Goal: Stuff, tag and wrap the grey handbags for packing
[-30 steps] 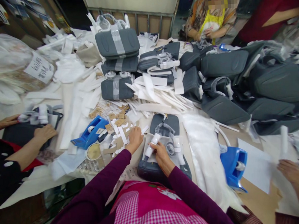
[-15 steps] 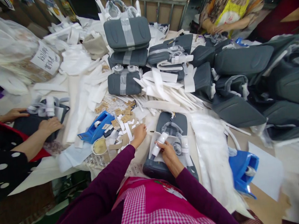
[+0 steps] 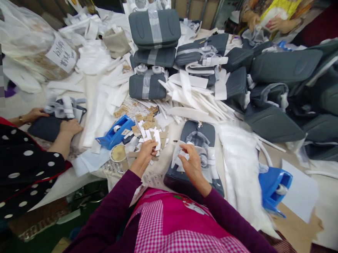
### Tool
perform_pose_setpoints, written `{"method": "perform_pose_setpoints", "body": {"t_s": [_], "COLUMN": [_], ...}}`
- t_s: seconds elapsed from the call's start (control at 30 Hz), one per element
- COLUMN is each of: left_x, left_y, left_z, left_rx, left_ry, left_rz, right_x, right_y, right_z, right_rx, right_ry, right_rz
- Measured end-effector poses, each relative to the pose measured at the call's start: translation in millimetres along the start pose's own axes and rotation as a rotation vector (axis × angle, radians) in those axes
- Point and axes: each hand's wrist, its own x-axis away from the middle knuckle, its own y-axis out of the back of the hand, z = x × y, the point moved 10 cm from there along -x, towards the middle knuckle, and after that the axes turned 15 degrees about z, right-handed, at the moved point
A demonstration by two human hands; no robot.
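A grey padded bag [image 3: 197,134] lies flat in front of me with white wrapped straps on top. My right hand [image 3: 192,163] rests on it, fingers curled round a white rolled strip [image 3: 180,156]. My left hand [image 3: 146,150] is at the pile of small white and brown paper tags [image 3: 149,133] to the left of the bag, pinching a white strip there. A blue tape dispenser [image 3: 115,132] sits just left of the tags, with a small round tin [image 3: 118,153] in front of it.
Stacks of grey bags [image 3: 154,27] and loose white strips [image 3: 196,101] fill the table's middle and right. A second blue dispenser [image 3: 274,188] stands at the right front. A person in a dotted top [image 3: 21,160] works at the left; another person [image 3: 279,14] sits at the far right.
My left hand drew back from the far tags toward me and closed on a white strip. My right hand shifted slightly on the bag. The view swung left.
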Motion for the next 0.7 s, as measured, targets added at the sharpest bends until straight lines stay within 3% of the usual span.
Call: {"method": "perform_pose_setpoints", "body": {"t_s": [0.17,0.3,0.4,0.5,0.7], "left_x": [22.6,39.4,50.5,61.8,84.8], "left_y": [-9.0,-8.9,-3.0,4.7,19.1], "left_z": [5.3,6.9,10.1,14.4,22.7], "left_rx": [0.088,0.185,0.264,0.319,0.332], "left_ry": [-0.001,0.01,0.039,0.053,0.062], "left_rz": [0.031,0.067,0.08,0.09,0.11], "right_x": [-21.8,-21.1,-15.9,-16.9,-23.0], "right_y": [-59.3,-86.4,-97.3,-104.9,-124.6], "right_z": [62.5,77.4,84.9,83.7,65.2], "right_rx": [0.05,0.184,0.153,0.03,-0.252], "right_ry": [0.292,0.365,0.426,0.403,0.208], "right_rz": [0.296,0.403,0.473,0.505,0.556]}}
